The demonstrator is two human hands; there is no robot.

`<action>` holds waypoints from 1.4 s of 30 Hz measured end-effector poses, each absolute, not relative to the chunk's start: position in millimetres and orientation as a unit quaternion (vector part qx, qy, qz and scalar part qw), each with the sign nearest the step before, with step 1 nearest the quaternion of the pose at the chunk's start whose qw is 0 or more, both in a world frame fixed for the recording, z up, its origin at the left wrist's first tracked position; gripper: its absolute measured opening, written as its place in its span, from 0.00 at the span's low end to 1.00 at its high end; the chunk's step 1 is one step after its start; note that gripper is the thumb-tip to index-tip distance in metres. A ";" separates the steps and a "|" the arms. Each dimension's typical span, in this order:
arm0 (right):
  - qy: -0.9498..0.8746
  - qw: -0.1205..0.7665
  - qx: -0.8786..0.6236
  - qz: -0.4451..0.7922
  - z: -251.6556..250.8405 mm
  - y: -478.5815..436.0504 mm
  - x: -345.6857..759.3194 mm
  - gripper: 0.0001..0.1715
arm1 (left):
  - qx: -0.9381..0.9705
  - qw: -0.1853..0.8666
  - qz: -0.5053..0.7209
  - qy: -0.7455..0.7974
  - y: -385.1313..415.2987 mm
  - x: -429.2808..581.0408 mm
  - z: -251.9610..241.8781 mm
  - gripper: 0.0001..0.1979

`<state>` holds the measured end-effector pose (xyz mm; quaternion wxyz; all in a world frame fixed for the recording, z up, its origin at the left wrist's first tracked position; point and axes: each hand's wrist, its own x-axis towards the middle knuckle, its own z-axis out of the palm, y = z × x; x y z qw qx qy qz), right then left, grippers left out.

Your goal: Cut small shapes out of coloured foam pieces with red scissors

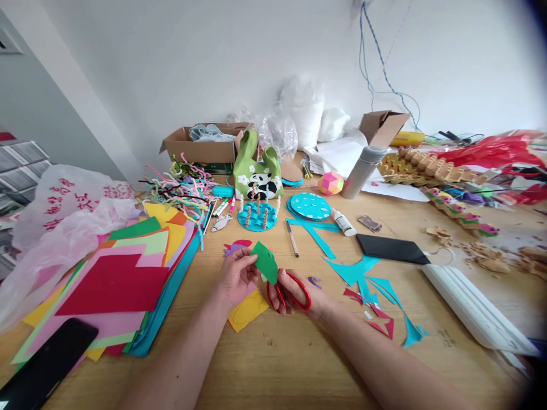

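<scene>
My left hand (237, 274) pinches the edge of a small green felt piece (265, 263) above the table. In my right hand (294, 290) is a pair of red-handled scissors (306, 296), its blades mostly hidden behind the green piece. Below the hands lies a yellow felt piece (248, 310) with a drawn outline, partly over pink and orange pieces. Purple and red cut shapes (237, 247) rest just beyond my left hand, and a small purple scrap (315, 282) lies to the right of the scissors.
Stacked coloured felt sheets (113, 285) and a black phone (51, 361) lie at left. Blue offcuts (354, 270) and red scraps (380, 319) spread at right, near a white glue gun-like device (474, 307). Behind stand a blue disc with twisted posts (257, 219), a glue bottle (344, 223) and a thermos (363, 172).
</scene>
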<state>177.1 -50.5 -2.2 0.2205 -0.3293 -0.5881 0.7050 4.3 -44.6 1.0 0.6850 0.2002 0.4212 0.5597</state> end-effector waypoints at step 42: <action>-0.625 0.134 -0.437 0.633 19.7 -52.8 175.8 0.29 | 0.309 0.692 0.492 0.429 -45.8 1.1 -0.6 0.13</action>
